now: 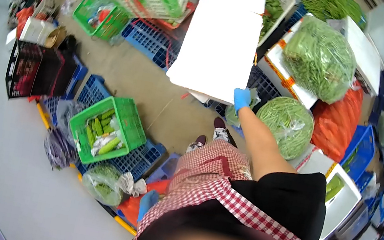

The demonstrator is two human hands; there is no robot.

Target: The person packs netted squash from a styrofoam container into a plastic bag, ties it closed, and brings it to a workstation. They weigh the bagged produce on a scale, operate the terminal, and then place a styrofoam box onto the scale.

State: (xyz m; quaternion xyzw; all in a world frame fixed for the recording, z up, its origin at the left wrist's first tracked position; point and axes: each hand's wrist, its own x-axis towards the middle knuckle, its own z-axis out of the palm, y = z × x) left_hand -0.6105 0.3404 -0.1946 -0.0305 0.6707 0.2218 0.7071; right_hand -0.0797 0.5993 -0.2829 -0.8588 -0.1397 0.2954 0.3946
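My right hand (242,99), in a blue glove, is at the near right corner of a long white foam board (221,37), its fingers closed on the edge. The board lies over crates, and its underside is hidden. My left hand (149,202), also blue-gloved, hangs low beside my checked apron, near a red bag (130,209); its fingers are not clear. Just right of my right hand is a round bag of green beans (284,126).
A green crate of bitter gourds (136,128) stands on blue pallets at left. Further back are a white-green crate (172,11) and a green basket (85,8). A large bag of greens (318,57) and an orange-red sack (338,120) are at right.
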